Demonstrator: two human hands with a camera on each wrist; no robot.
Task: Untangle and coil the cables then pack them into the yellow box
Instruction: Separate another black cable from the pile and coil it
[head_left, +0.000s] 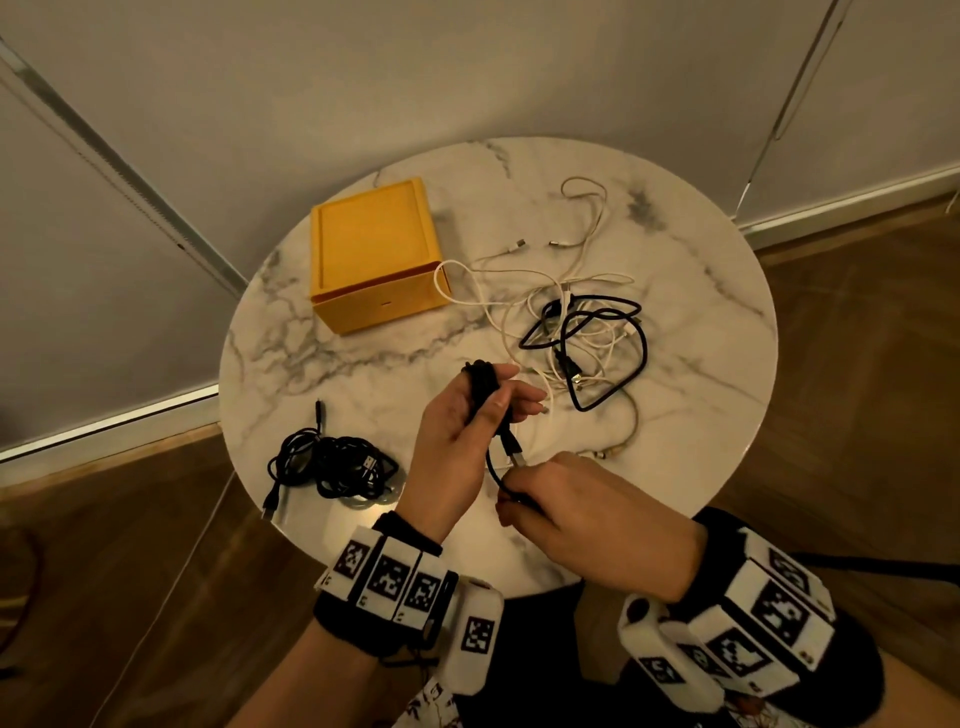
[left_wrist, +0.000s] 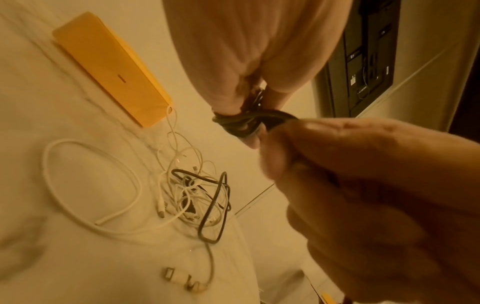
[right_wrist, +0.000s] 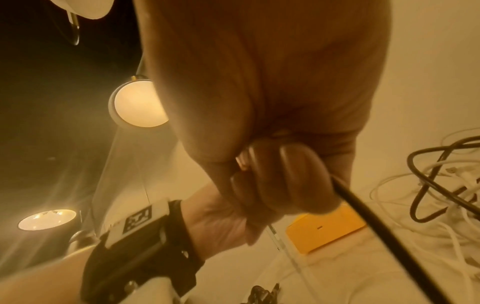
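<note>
Over the near edge of the round marble table (head_left: 675, 467), the left hand (head_left: 457, 447) grips a black USB cable (head_left: 480, 387) wound around its fingers; the right hand (head_left: 582, 506) pinches its loose end. The yellow box (head_left: 371, 254) sits closed toward the far left edge, with no readable writing. Tangled white and black cables (head_left: 582, 332) lie just right of it; a black coiled bundle (head_left: 332, 462) rests at the near left edge.

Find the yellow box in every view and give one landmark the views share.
Head: yellow box upper left on the table, closed.
Left wrist: upper left, edge-on.
Right wrist: lower right, partly behind the right hand.
Shared landmark: the tangle of white and black cables beside the box.
</note>
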